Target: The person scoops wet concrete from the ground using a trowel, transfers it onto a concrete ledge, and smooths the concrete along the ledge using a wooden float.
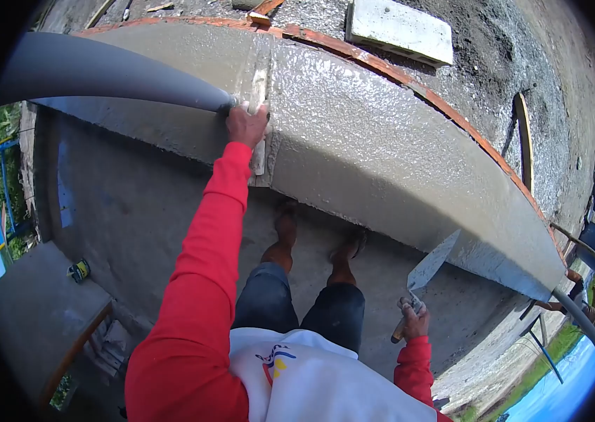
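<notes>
My left hand (247, 125) reaches forward and is closed on a narrow, cement-smeared wooden strip (259, 156) lying across the wet concrete slab (367, 133). Right beside those fingers, a thick grey pipe (121, 74) rises from the concrete. Low on the right, my right hand (415, 320) grips the handle of a pointed trowel (432, 261). The trowel's blade points up and away, overlapping the slab's near edge in view; whether it touches cannot be told. Right of the strip the concrete is rough and shiny, while the left part looks smoother.
Reddish form boards (410, 83) curve along the slab's far edge. Beyond lie a concrete block (399, 32), a wooden plank (524, 144) and gravel. A small can (79, 271) sits on a ledge at left. Another person (589, 309) is at far right, near a second grey pipe (582, 327).
</notes>
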The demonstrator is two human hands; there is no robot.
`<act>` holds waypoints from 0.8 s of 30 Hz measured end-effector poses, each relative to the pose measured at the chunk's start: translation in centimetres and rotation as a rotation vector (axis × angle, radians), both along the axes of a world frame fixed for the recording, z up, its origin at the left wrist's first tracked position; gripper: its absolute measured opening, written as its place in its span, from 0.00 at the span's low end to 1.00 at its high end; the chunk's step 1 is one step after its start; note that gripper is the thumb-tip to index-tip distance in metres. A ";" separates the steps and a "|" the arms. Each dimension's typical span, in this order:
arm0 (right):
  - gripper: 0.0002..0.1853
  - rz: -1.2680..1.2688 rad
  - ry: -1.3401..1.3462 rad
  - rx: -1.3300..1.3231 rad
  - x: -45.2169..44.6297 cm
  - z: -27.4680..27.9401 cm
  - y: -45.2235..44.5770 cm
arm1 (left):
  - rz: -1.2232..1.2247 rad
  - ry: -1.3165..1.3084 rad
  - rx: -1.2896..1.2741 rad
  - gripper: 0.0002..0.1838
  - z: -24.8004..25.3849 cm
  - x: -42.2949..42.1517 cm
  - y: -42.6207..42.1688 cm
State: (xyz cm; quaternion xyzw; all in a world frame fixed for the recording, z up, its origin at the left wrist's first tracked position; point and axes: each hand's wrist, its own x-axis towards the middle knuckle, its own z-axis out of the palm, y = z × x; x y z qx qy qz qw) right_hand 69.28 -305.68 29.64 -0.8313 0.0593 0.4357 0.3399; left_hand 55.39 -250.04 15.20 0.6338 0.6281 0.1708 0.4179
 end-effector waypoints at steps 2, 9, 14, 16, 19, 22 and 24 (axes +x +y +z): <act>0.16 0.005 0.000 0.014 0.1 -0.7 -0.5 | -0.010 -0.069 -0.099 0.17 1.4 0.6 -0.5; 0.16 -0.004 -0.038 -0.032 1.0 -0.9 -1.6 | -0.117 -0.144 -0.217 0.17 2.7 5.8 -8.1; 0.15 -0.041 -0.028 -0.103 1.2 -1.5 -5.6 | -0.197 -0.195 -0.281 0.17 1.8 10.8 -15.2; 0.14 -0.055 -0.032 -0.110 1.2 -1.8 -8.2 | -0.211 -0.196 -0.288 0.16 2.3 13.5 -18.0; 0.14 -0.143 -0.022 -0.098 0.5 -2.8 -11.8 | -0.319 -0.159 -0.249 0.15 2.9 17.5 -22.1; 0.14 -0.188 0.010 -0.164 0.1 -2.8 -14.9 | -0.319 -0.179 -0.260 0.15 2.1 21.1 -25.8; 0.16 -0.179 0.080 -0.213 0.0 -2.6 -17.2 | -0.315 -0.181 -0.268 0.14 1.8 23.6 -28.4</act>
